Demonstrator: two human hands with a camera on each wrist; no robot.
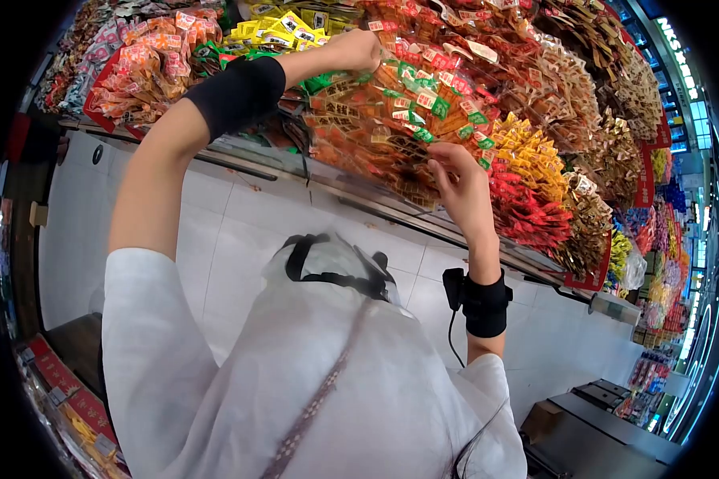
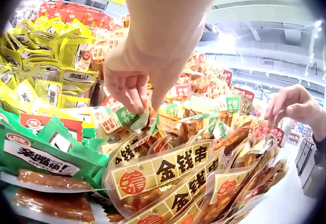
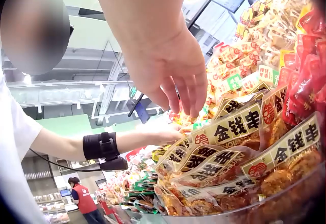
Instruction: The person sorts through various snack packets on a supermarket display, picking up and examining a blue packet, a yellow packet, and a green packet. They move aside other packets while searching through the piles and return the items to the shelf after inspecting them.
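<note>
My left hand [image 2: 133, 73] reaches down to the far side of the snack bin, thumb and fingers pinching the corner of a clear snack packet [image 2: 126, 116] with a green-and-white label. In the head view the same hand [image 1: 356, 51] lies beside several such packets [image 1: 425, 102]. My right hand [image 1: 465, 191] hovers over the near edge of the pile with loosely bent fingers and nothing in them. Below it in the right wrist view, where the hand [image 3: 175, 71] hangs downward, lie clear packets with gold-and-black labels [image 3: 232, 129].
Yellow packets [image 2: 76, 78] and green packets [image 2: 48, 147] lie left of the pile; red packets [image 1: 527, 209] lie to the right. A transparent bin wall [image 3: 244, 208] runs along the front. A person in a red vest [image 3: 84, 199] stands in the background.
</note>
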